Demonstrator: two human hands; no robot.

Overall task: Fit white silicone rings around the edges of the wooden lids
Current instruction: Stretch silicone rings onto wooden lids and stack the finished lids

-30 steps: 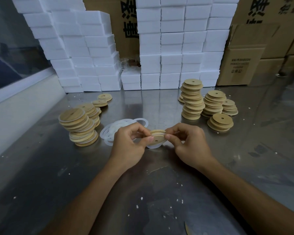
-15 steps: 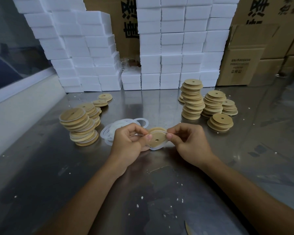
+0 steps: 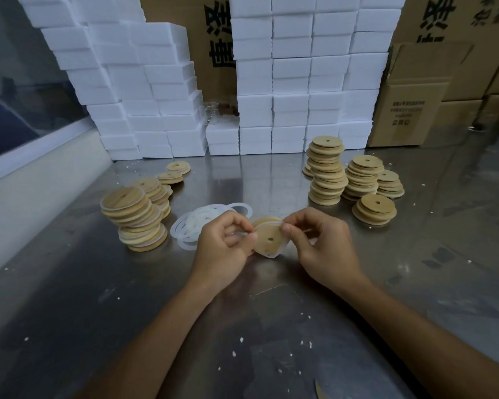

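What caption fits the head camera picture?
Both hands, left hand and right hand, stretch a white silicone ring onto a wooden lid.

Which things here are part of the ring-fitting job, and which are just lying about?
In the job: wooden lid held by left hand and right hand; loose silicone rings; lid stacks.
Lying about: foam blocks; cardboard boxes.

Setting: packing or assembly workbench in a small factory or warehouse.
Surface: stainless steel table (image 3: 271,326), scuffed, flecked with white foam crumbs.
Stock: white foam boxes (image 3: 300,82) stacked high; printed cardboard cartons (image 3: 412,110) behind.
Batch work: wooden lids (image 3: 326,174) in many stacks; loose silicone rings (image 3: 196,223) heaped.
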